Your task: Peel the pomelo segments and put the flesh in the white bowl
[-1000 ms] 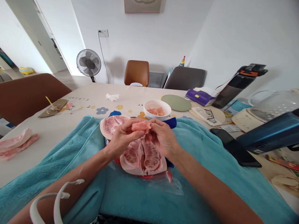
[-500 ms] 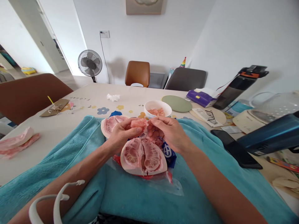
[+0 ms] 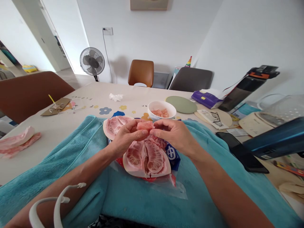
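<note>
A piece of pink pomelo flesh (image 3: 145,125) is pinched in my left hand (image 3: 129,134), between thumb and fingers. From the other side, my right hand (image 3: 174,133) closes its thumb and fingertips on the near end of the same piece. Just below both hands, a large cut pomelo section (image 3: 147,160) lies with its membranes and hollow segments facing up. Another pomelo section (image 3: 115,124) sits behind my left hand. Loose pink membrane lies partly hidden under my right hand. Beyond my hands stands a white bowl (image 3: 161,109) with bits of flesh in it.
A teal towel (image 3: 142,202) covers the near table edge, with a blue-and-red plastic bag (image 3: 173,157) under the fruit. To the right are a phone (image 3: 241,152), a blue bottle (image 3: 275,139) and glasses (image 3: 216,119). Pomelo peel (image 3: 17,142) lies at left.
My right hand's fingers have moved from the membrane beside the flesh onto the piece itself, their tips now close to my left thumb. The view has shifted slightly.
</note>
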The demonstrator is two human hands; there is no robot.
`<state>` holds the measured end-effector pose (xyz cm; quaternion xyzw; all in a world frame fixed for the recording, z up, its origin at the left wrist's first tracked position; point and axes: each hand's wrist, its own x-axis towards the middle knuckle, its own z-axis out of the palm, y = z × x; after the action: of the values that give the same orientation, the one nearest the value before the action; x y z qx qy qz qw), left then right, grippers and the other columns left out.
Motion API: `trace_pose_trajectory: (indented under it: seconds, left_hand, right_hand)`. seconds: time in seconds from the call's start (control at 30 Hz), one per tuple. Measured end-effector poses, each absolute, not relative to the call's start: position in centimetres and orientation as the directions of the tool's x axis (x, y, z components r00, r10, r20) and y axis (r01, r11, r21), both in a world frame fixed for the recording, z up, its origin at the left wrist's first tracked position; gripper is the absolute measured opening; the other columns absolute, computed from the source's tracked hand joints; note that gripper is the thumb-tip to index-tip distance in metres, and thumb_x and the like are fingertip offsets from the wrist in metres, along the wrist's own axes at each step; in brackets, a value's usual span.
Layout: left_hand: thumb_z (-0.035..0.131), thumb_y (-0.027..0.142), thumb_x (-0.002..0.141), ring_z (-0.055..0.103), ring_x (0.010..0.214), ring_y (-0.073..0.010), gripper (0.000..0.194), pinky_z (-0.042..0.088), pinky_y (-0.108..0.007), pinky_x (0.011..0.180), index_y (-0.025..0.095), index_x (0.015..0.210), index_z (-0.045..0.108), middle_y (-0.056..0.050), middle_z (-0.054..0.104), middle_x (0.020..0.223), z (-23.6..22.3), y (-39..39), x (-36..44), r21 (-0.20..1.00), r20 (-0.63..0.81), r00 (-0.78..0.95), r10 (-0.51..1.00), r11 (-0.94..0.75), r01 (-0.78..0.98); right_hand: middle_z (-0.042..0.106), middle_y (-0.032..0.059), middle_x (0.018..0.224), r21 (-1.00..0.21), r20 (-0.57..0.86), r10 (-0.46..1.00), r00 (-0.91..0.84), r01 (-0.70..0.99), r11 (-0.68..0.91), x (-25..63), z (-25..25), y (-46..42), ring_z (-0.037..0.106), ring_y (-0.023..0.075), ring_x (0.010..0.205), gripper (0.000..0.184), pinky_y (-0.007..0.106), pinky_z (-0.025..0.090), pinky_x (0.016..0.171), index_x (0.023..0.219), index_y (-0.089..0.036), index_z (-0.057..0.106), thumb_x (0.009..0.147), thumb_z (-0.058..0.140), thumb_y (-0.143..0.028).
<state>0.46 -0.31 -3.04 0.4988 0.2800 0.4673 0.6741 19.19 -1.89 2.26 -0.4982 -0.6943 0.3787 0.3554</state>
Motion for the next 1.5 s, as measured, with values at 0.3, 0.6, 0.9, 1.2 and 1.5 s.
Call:
trace_pose_trajectory:
  seconds: [0.3,0.6,0.9,1.2,1.5]
  left_hand:
    - [0.077,0.026,0.076,0.065,0.085,-0.0152,0.025,0.049,-0.028,0.078,0.021,0.099,0.07,-0.002,0.073,0.093,-3.3,-0.3,0.2,0.918,0.124,0.432,0.893,0.062,-0.392]
    - [0.08,0.027,0.072,0.064,0.079,-0.015,0.028,0.047,-0.028,0.074,0.018,0.098,0.073,-0.003,0.072,0.085,-2.7,-0.8,0.6,0.885,0.09,0.465,0.881,0.144,-0.442]
    - [0.082,0.035,0.067,0.064,0.08,-0.0197,0.029,0.048,-0.032,0.075,0.02,0.09,0.075,-0.005,0.072,0.086,-2.9,-0.6,0.8,0.816,0.018,0.491,0.871,0.27,-0.51]
    - [0.075,0.047,0.074,0.06,0.067,-0.0121,0.035,0.048,-0.023,0.062,0.016,0.089,0.072,-0.002,0.065,0.074,-2.4,-0.6,0.9,0.777,-0.045,0.549,0.834,0.375,-0.505]
    - [0.082,0.034,0.067,0.047,0.051,-0.0076,0.029,0.037,-0.02,0.047,0.017,0.086,0.067,0.004,0.056,0.059,-1.7,-0.5,0.3,0.959,-0.011,0.334,0.942,0.105,-0.265]
  right_hand:
    - [0.058,-0.0047,0.064,-0.817,0.259,0.946,-0.195,0.478,0.322,17.9,1.6,-2.6,0.05,0.0096,0.059,0.01,0.023,0.039,0.056,0.076,-0.017,0.063,0.075,0.053,-0.017]
    - [0.048,-0.0081,0.056,-0.83,0.387,0.921,-0.037,0.421,0.366,16.8,-0.2,-2.8,0.041,0.0064,0.052,0.008,0.02,0.035,0.049,0.064,-0.019,0.049,0.067,0.054,-0.014]
    - [0.053,-0.0074,0.041,-0.991,0.1,0.995,0.018,-0.089,0.101,15.9,0.2,-2.9,0.047,0.0079,0.035,0.011,0.019,0.035,0.037,0.058,-0.02,0.05,0.064,0.057,-0.014]
    - [0.057,-0.0058,0.044,-0.925,0.008,0.997,-0.081,-0.38,-0.024,15.6,-0.1,-2.8,0.049,0.0088,0.033,0.017,0.021,0.042,0.038,0.059,-0.019,0.048,0.067,0.063,-0.018]
    - [0.054,-0.0069,0.042,-0.98,0.083,0.996,0.007,-0.183,0.083,15.3,0.0,-2.8,0.049,0.0084,0.035,0.012,0.02,0.039,0.038,0.061,-0.019,0.05,0.066,0.059,-0.014]
